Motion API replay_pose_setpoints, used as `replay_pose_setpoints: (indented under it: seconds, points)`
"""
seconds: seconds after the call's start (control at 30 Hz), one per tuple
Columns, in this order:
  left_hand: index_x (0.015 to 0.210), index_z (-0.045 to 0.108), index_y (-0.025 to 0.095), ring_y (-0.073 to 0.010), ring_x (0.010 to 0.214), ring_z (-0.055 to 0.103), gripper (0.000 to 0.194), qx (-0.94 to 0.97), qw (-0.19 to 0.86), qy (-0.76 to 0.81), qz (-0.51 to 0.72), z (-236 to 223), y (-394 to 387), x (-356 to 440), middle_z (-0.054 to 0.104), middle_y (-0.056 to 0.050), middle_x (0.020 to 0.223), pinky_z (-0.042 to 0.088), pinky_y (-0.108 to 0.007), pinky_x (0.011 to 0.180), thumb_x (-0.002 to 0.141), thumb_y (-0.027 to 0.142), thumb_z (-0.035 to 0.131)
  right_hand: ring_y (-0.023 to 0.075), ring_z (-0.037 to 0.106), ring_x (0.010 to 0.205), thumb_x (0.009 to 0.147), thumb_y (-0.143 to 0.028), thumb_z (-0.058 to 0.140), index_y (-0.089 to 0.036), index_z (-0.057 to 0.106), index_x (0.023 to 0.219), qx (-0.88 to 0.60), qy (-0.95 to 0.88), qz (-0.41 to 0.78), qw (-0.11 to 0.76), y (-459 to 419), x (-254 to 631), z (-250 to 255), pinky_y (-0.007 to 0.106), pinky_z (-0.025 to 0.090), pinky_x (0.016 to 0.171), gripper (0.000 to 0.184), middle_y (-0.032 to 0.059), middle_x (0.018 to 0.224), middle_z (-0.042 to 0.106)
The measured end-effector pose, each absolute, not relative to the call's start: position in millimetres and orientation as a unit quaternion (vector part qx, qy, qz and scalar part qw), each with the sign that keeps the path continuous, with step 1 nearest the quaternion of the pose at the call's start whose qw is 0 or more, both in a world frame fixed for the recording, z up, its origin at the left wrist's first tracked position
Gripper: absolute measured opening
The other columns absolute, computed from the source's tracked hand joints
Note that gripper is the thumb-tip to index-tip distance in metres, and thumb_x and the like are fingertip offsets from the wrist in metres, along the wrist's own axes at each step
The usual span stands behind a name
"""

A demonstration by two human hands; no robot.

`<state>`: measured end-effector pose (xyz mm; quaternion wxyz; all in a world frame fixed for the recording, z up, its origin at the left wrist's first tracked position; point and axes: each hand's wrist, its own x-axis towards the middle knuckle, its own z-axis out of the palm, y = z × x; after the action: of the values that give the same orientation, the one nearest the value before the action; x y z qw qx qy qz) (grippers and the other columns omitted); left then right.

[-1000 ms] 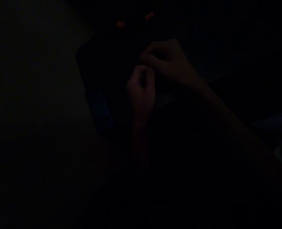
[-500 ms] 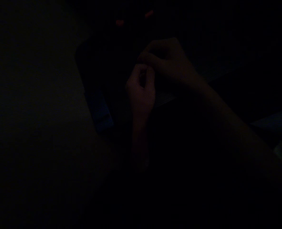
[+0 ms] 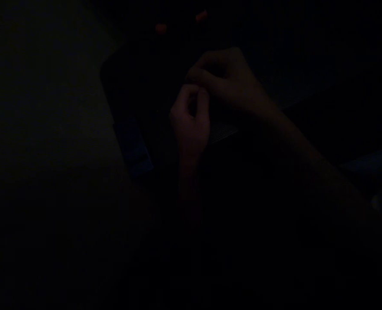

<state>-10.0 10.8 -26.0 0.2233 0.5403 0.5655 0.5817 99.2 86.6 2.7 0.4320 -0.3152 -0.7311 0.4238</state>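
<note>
The scene is very dark. My left hand [image 3: 191,122] is curled with its fingers folded in, pinching something too dim to make out. My right hand [image 3: 229,79] is also closed, its fingertips pressed together and touching the top of my left hand's fingers. Both hands hover over a dark flat shape [image 3: 135,86] that I cannot identify.
Two small orange-red spots [image 3: 161,28] glow faintly at the top of the view. A dim blue patch [image 3: 134,148] lies left of my left wrist. A pale surface [image 3: 48,107] spreads to the left. A faint bluish area [image 3: 371,163] shows at the right.
Both hands have drifted slightly upward in the view, staying pressed together in the same pose.
</note>
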Motion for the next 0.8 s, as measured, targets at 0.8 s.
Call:
replay_pose_setpoints:
  seconds: [0.8]
  points:
    - [0.078, 0.057, 0.027, -0.0194, 0.068, 0.058, 0.034, 0.534, 0.212, 0.559, 0.597, -18.2, 8.2, -4.9, 0.060, 0.000, 0.070, 0.046, -0.034, 0.061, 0.095, 0.056, 0.062, 0.0173, 0.069, 0.079, 0.092, -0.012, 0.066, -0.020, 0.075, 0.076, -0.316, -0.724, 0.428, 0.439, 84.4, 98.8, 4.2, 0.027, 0.045, 0.069, 0.020, 0.0002, 0.080, 0.076]
